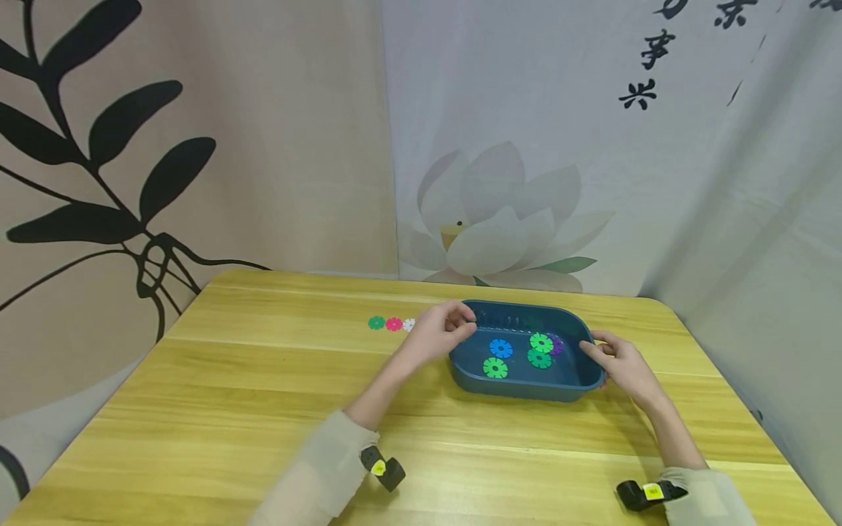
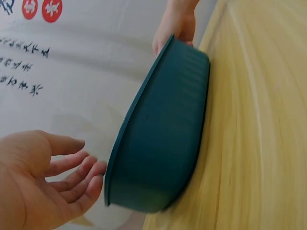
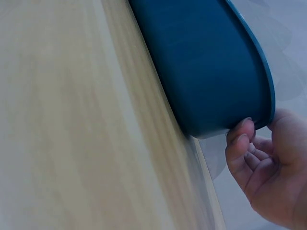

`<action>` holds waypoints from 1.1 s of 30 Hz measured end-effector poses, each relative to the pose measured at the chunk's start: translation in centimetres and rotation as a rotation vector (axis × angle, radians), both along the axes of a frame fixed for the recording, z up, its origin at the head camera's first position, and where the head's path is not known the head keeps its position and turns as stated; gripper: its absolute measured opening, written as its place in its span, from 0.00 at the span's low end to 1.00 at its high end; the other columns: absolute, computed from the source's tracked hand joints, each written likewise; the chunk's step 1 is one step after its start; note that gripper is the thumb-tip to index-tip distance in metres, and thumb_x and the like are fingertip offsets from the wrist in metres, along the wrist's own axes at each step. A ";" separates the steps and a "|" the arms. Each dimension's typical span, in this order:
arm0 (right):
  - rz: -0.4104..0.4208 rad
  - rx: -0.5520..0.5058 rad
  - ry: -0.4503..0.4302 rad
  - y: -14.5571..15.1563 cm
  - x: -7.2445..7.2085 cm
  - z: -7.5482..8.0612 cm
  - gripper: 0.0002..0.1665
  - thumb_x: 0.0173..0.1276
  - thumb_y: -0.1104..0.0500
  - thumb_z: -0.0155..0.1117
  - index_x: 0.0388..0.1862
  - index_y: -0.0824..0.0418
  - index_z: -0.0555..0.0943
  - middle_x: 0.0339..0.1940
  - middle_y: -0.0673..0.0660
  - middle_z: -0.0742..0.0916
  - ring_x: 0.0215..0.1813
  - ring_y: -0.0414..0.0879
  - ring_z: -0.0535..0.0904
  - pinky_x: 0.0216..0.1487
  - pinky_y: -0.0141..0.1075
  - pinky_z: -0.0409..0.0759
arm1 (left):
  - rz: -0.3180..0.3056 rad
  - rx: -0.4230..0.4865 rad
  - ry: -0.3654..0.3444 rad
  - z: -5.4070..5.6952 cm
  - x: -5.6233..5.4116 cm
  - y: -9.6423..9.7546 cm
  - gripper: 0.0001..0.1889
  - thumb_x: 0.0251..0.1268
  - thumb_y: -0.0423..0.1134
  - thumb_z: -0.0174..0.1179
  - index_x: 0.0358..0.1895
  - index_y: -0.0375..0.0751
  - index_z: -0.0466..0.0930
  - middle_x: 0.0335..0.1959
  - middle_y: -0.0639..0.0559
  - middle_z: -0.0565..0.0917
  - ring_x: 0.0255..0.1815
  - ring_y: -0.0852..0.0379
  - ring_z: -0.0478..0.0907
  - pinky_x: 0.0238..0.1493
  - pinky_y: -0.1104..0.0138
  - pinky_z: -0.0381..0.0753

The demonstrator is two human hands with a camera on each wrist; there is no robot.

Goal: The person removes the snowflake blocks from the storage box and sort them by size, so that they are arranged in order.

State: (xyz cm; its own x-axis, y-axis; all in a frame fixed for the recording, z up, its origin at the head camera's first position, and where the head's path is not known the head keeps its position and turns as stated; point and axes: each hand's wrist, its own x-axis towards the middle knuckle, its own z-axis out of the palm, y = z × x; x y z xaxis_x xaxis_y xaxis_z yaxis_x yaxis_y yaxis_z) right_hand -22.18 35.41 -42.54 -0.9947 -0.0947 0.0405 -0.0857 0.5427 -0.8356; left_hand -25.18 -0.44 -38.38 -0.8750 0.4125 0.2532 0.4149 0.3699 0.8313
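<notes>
A dark blue-green plastic basin [image 1: 526, 387] sits on the table, with several notched plastic discs on its floor: a blue disc [image 1: 501, 348], a light green disc [image 1: 495, 367], and, overlapping at the right, green discs [image 1: 540, 358] and a purple disc [image 1: 558, 346]. My right hand [image 1: 621, 361] grips the basin's right end, thumb over the rim and fingers beneath it outside. At the opposite end, my left hand [image 1: 442, 330] has loosely bent fingers, fingertips right at the rim. In the left wrist view its thumb [image 2: 67, 143] stands apart from the fingers, with nothing between them.
On the table [image 1: 263, 409], left of the basin, lie a green disc [image 1: 376, 323], a pink-red disc [image 1: 394, 324] and a white disc [image 1: 409, 324] in a row, the white one partly behind my left hand. A printed curtain [image 1: 316, 146] hangs behind the table.
</notes>
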 end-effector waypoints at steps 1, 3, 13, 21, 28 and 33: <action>-0.001 0.002 -0.001 0.0 0.0 0.0 0.35 0.79 0.48 0.57 0.72 0.72 0.65 0.36 0.65 0.83 0.20 0.53 0.77 0.25 0.41 0.81 | -0.017 0.002 0.000 0.0 0.1 0.4 0.07 0.72 0.34 0.62 0.47 0.35 0.82 0.34 0.49 0.82 0.34 0.56 0.77 0.39 0.70 0.79; -0.003 0.005 -0.003 0.0 0.0 0.0 0.35 0.79 0.48 0.57 0.72 0.72 0.65 0.37 0.65 0.83 0.20 0.54 0.77 0.26 0.41 0.81 | -0.041 0.005 -0.009 -0.2 0.1 1.1 0.08 0.72 0.33 0.62 0.48 0.33 0.81 0.35 0.48 0.82 0.33 0.56 0.76 0.39 0.70 0.79; -0.007 0.010 0.002 0.0 0.0 0.1 0.35 0.79 0.48 0.57 0.72 0.73 0.65 0.36 0.65 0.83 0.19 0.53 0.77 0.25 0.41 0.80 | -0.066 -0.040 -0.083 -1.1 0.3 4.3 0.07 0.71 0.33 0.60 0.49 0.37 0.81 0.34 0.52 0.82 0.32 0.59 0.76 0.35 0.70 0.76; -0.008 0.022 0.005 -0.1 0.0 0.1 0.36 0.79 0.49 0.57 0.72 0.74 0.65 0.38 0.66 0.84 0.19 0.56 0.77 0.25 0.42 0.81 | -0.049 -0.068 -0.220 -1.8 -0.2 6.2 0.08 0.71 0.33 0.62 0.50 0.36 0.81 0.33 0.53 0.81 0.31 0.59 0.75 0.31 0.69 0.74; -0.006 0.023 0.012 -0.1 0.0 0.1 0.36 0.79 0.48 0.57 0.71 0.74 0.65 0.37 0.65 0.84 0.19 0.56 0.77 0.25 0.41 0.81 | -0.022 -0.216 -0.275 -2.1 -0.7 7.3 0.10 0.68 0.33 0.66 0.49 0.35 0.82 0.40 0.50 0.81 0.35 0.57 0.75 0.35 0.67 0.76; -0.003 0.021 0.012 -0.1 0.0 0.1 0.36 0.80 0.49 0.56 0.71 0.75 0.65 0.37 0.65 0.84 0.20 0.55 0.78 0.25 0.41 0.81 | -0.011 -0.372 -0.276 -2.0 -0.6 7.7 0.13 0.62 0.28 0.69 0.49 0.39 0.84 0.43 0.49 0.82 0.33 0.57 0.73 0.35 0.66 0.75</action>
